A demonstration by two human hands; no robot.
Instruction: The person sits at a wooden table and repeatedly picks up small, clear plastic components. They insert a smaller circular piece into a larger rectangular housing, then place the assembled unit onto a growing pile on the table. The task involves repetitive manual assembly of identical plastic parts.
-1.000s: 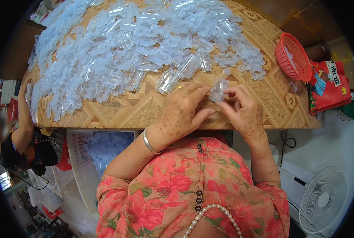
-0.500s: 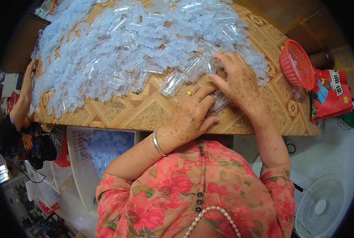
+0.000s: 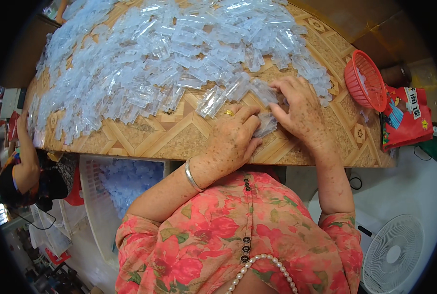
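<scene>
**Head view: small clear packet pinned between both hands at the pile's near edge**

We see the left hand (image 3: 233, 139) curled, its fingertips pressing a small clear plastic packet (image 3: 266, 125) against the woven-pattern wooden counter (image 3: 179, 139). The packet lies at 1 o'clock from that hand, its long axis running toward 1 o'clock. The right hand (image 3: 302, 110), at 2 o'clock, spreads its fingers over the heap of clear plastic packets (image 3: 169, 63). Whether it grips anything we cannot tell; the fingers hide the packet's far end.
</scene>
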